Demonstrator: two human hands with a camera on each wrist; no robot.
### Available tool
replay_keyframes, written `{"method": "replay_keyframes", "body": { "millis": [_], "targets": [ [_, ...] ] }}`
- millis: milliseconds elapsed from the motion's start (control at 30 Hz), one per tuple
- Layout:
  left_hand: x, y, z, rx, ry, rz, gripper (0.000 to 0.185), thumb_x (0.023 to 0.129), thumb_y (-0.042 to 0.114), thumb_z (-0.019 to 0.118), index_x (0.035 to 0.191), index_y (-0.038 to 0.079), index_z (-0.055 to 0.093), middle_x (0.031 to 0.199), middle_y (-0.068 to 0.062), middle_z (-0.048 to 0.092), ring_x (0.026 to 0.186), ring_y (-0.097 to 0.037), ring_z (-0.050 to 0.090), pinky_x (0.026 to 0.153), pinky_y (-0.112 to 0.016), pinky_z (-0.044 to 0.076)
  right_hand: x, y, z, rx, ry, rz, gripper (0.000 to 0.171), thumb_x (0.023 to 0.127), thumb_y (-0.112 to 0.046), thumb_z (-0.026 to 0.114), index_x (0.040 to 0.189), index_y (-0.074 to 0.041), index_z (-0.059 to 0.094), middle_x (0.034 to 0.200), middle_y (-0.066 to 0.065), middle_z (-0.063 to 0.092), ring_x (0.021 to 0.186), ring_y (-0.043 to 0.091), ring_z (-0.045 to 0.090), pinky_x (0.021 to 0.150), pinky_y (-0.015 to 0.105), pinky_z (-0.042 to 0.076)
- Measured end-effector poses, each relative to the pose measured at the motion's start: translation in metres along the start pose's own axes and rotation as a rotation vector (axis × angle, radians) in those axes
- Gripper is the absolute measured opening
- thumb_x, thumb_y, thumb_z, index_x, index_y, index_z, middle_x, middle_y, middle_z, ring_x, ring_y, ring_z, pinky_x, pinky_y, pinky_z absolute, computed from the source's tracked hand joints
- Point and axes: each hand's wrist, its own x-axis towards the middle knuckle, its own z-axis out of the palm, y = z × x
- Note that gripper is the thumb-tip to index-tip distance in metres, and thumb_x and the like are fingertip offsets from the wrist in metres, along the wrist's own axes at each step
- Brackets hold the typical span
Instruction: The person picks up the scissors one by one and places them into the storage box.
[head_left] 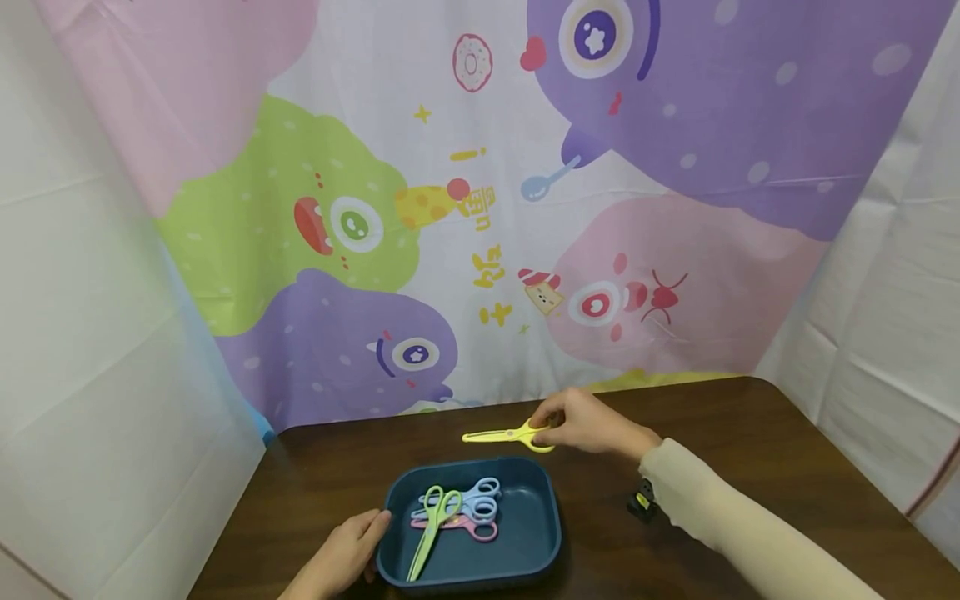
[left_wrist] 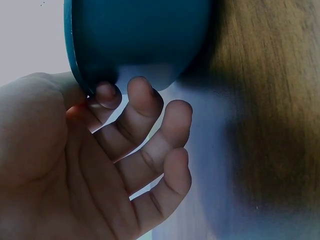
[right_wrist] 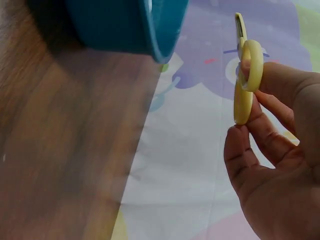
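Observation:
My right hand (head_left: 588,421) pinches the handle loops of a pair of yellow scissors (head_left: 498,436) behind the tray, blades pointing left. In the right wrist view the yellow scissors (right_wrist: 243,102) are seen nearly edge-on, held above the table. My left hand (head_left: 347,546) grips the left side of a dark blue tray (head_left: 536,533), thumb at the rim and fingers by the outer wall (left_wrist: 142,35). Inside the tray lie green scissors (head_left: 427,542) on top, blue scissors (head_left: 480,500) and pink scissors (head_left: 480,529), overlapping toward its left half.
The tray stands on a dark brown wooden table (head_left: 600,550). A cloth with cartoon monsters (head_left: 495,367) hangs behind the table's back edge, and white cloth walls (head_left: 112,333) flank both sides. A small black device (head_left: 642,500) shows beside the right sleeve.

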Motion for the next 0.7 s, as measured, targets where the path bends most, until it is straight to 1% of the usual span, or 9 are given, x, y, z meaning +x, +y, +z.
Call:
{"method": "replay_keyframes", "body": {
  "millis": [167,400,500,700],
  "targets": [
    [0.000,0.000,-0.001,-0.011,-0.011,-0.013,0.045,0.111,0.037,0.043,0.086,0.003,0.057,0.064,-0.005,0.055,0.057,-0.021,0.059,0.053,-0.033,0.048,0.004,-0.006,0.005,0.017,-0.034,-0.024,0.011,0.089,-0.023,0.083,0.099,-0.019,0.079,0.094,-0.008,0.074,0.083,0.009,0.068,0.074,0.026,0.058],
    [0.001,0.000,-0.001,-0.020,-0.003,-0.021,0.046,0.111,0.038,0.043,0.086,0.003,0.057,0.063,-0.005,0.055,0.055,-0.021,0.059,0.052,-0.035,0.049,0.009,-0.016,0.017,0.049,-0.028,-0.005,0.010,0.090,-0.024,0.082,0.098,-0.021,0.078,0.095,-0.009,0.073,0.084,0.011,0.067,0.073,0.026,0.058],
    [0.001,0.000,-0.001,-0.019,-0.013,-0.027,0.046,0.111,0.038,0.043,0.086,0.002,0.057,0.063,-0.005,0.055,0.055,-0.022,0.059,0.052,-0.035,0.049,0.012,-0.020,0.022,0.068,-0.027,-0.012,0.010,0.090,-0.023,0.082,0.098,-0.020,0.078,0.094,-0.008,0.074,0.083,0.012,0.067,0.072,0.026,0.058],
    [0.001,0.000,-0.002,-0.027,-0.030,-0.028,0.047,0.111,0.040,0.041,0.089,0.002,0.058,0.065,-0.005,0.056,0.056,-0.022,0.060,0.053,-0.036,0.050,0.020,-0.026,0.030,0.051,-0.037,-0.034,0.009,0.088,-0.023,0.083,0.096,-0.021,0.079,0.091,-0.010,0.074,0.080,0.010,0.066,0.073,0.026,0.058]
  ]
}}
